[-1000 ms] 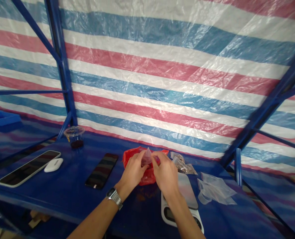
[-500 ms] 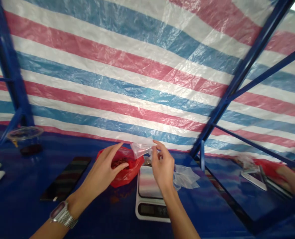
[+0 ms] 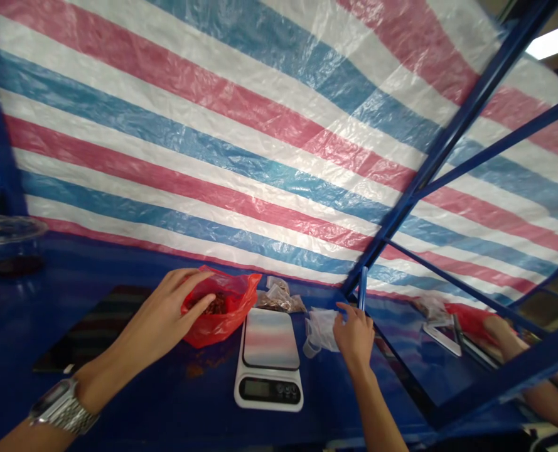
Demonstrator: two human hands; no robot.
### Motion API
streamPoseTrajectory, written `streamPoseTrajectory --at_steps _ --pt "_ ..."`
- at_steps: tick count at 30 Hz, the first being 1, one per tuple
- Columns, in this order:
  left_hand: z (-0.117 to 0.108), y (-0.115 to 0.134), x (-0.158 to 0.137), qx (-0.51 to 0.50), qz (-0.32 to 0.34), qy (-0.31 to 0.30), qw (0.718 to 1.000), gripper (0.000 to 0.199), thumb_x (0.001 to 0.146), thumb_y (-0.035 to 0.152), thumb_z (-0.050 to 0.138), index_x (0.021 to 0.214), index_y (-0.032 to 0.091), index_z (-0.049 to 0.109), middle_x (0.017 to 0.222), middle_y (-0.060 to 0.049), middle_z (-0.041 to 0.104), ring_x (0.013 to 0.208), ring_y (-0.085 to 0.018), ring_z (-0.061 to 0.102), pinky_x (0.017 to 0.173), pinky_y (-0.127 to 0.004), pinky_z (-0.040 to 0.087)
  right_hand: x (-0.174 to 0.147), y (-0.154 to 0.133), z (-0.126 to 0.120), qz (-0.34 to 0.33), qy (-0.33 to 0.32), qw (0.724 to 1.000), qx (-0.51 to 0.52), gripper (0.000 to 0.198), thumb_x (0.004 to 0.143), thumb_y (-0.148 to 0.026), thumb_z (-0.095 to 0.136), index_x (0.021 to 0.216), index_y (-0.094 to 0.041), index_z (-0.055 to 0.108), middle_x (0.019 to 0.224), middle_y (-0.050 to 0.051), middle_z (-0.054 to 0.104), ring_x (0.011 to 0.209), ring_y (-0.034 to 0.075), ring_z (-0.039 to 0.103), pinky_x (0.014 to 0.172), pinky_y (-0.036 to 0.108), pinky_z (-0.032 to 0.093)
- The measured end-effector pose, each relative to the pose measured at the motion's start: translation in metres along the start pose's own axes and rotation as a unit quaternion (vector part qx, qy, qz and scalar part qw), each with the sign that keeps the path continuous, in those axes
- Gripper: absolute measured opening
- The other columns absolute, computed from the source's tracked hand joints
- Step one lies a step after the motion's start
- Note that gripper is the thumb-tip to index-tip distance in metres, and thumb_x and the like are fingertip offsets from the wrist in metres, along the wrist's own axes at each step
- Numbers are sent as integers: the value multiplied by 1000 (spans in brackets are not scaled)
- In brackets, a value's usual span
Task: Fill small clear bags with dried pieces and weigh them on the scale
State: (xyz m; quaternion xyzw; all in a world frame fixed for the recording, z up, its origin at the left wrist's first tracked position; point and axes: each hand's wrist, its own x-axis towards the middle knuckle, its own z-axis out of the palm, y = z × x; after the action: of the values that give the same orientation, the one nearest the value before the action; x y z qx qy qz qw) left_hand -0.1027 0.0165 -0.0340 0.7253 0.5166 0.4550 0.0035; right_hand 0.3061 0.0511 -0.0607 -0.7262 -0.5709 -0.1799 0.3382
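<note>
One head-worn camera gives the only view, looking forward and slightly down from above the person's arms across a blue table toward a striped tarp wall close behind it. The horizon tilts, the right side riding higher. The forearms enter from the bottom edge, so the left hand, the right hand and the scale sit near, low in the frame, while the tarp fills the upper half

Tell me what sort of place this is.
Probably a small packing or weighing booth: a blue-framed table walled by striped tarpaulin, a digital scale, a pile of small clear bags under the right hand, and a red bag the left hand reaches into.
</note>
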Motion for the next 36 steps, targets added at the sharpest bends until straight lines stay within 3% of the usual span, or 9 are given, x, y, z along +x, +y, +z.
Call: streamPoseTrajectory --at_steps 6,11,14,17,20,23,31,34,36 --pt "14 16 -1 -7 15 -23 1000 33 102 45 47 121 28 69 130 -7 65 128 -27 58 114 -46 46 6 -89 20 -124 -142 982 25 24 95 -30 59 109 -22 78 107 11 78 106 27 66 93 38 45" --pt "19 33 -6 -31 31 -30 999 29 102 38 47 115 27 71 122 -7 68 118 -24 63 107 -41 50 7 -112 34 -129 -174 975 43 16 94 -23 63 94 -19 79 93 11 79 95 25 70 93 37 43" --pt "20 45 -7 -66 25 -6 997 26 101 36 50 111 27 72 116 -6 71 114 -24 66 104 -39 51 11 -106 14 -145 -155 974 74 21 98 -23 57 100 -22 77 102 8 78 101 23 68 94 37 40" --pt "27 57 -5 -143 -38 -2 989 25 100 40 53 109 26 71 106 -5 74 98 -22 70 90 -33 54 6 -107 -22 -208 -105 957 172 19 100 -27 57 99 -24 76 104 4 78 102 22 67 91 35 40" --pt "36 67 -2 -259 -123 -49 957 30 98 48 54 104 23 70 90 -3 74 79 -19 69 71 -27 53 -8 -121 -55 -278 -94 927 234 14 100 -28 61 96 -28 75 103 1 78 101 21 67 88 34 40" --pt "41 74 0 -349 -149 -99 920 34 95 52 57 91 20 69 77 -1 68 71 -16 63 64 -25 48 -22 -136 -71 -323 -90 908 251 11 101 -26 62 98 -27 73 103 0 77 100 20 67 89 34 39" --pt "28 73 6 -469 -196 -157 847 32 87 50 69 84 18 66 64 3 57 59 -11 51 56 -23 38 -28 -143 -77 -323 -108 903 263 11 98 -25 65 105 -28 72 107 1 76 103 22 66 90 36 41" --pt "21 76 6 -503 -191 -174 825 33 87 50 71 86 17 67 67 2 60 60 -11 52 59 -23 41 -33 -149 -86 -273 -122 902 312 15 98 -32 63 111 -29 71 112 3 74 106 23 64 94 38 43" --pt "19 79 6 -513 -177 -187 819 33 86 49 72 86 17 67 67 2 60 60 -11 53 59 -23 41 -37 -155 -91 -226 -147 898 349 16 98 -37 61 103 -27 72 104 4 74 97 23 64 89 35 46"
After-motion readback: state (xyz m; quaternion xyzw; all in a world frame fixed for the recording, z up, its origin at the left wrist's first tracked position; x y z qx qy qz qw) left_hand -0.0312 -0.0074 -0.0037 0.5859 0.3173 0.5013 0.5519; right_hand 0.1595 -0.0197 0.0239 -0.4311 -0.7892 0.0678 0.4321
